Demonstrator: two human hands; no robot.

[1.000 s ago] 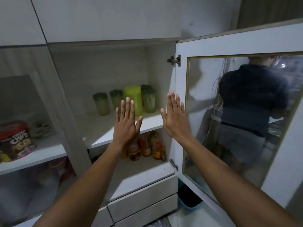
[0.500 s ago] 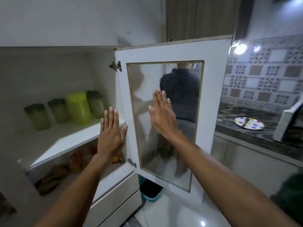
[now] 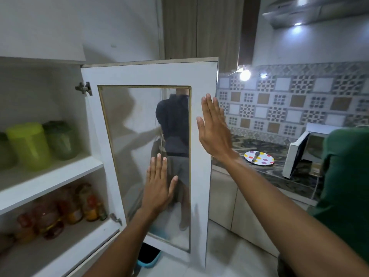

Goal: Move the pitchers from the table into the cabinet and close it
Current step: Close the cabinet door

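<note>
left hand flat, fingers together, holding nothing, in front of the door glass as if to steady it | right hand flat and empty at the door's free right edge, seemingly ready to swing it shut | pitchers far left on the cabinet shelf, well apart from both hands | door wide open.

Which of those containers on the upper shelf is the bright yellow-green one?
The tall middle pitcher; the containers either side of it, including the right-hand one, are duller, see-through green with dark lids.
</note>
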